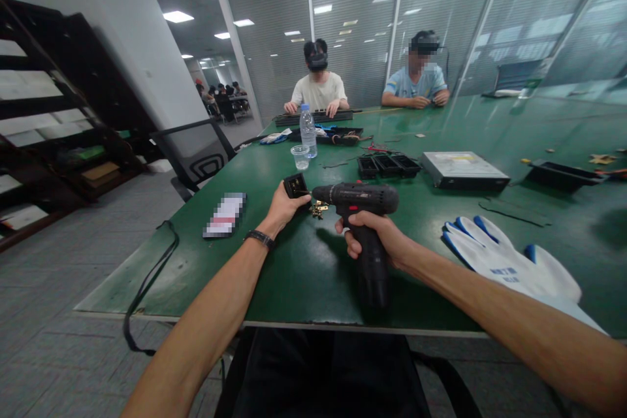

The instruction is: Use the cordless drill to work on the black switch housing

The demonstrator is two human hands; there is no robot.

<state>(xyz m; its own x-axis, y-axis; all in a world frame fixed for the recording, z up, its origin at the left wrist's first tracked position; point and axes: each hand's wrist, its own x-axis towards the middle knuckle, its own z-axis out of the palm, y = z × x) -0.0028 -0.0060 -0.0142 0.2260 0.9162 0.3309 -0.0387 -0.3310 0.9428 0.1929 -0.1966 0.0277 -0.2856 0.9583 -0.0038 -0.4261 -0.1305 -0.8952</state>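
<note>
My right hand (365, 235) is wrapped round the grip of a black cordless drill (369, 198), its nose pointing left. In my left hand (284, 208) is a small black box-like part (294, 187) with brass-coloured pieces inside, tilted toward the drill. The drill's tip reaches the edge of that part near my left thumb; whether it touches a screw is too small to tell. Under the drill's nose, a little pile of brass-coloured metal pieces (319, 210) lies on the green table (294, 281).
A phone (225, 215) lies left of my left hand, white-and-blue gloves (514, 261) to the right. Farther back are a plastic cup (300, 157), a water bottle (308, 134), black trays (388, 165) and a metal disc drive (464, 170). Two people sit across the table.
</note>
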